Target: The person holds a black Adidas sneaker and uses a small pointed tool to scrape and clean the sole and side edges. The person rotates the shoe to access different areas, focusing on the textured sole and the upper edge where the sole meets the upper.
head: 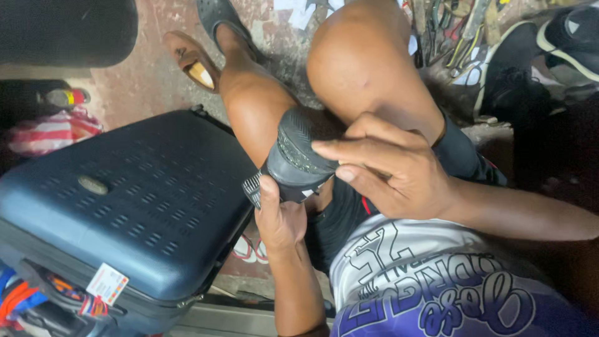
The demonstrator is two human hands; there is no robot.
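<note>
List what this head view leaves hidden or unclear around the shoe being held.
- Black shoe: upper hidden behind its sole, the left hand and right hand.
- Tools on the floor: cut off by the top edge, too cluttered to identify.
- Dark suitcase: lower corner cut off by the bottom edge.

Worn reddish floor [150, 81] underneath it all. A dark blue suitcase [137, 206] lies flat on it at left, a brown sandal [193, 62] rests further up, and tools [458, 31] sit scattered beside black shoes [543, 56] at top right.
</note>
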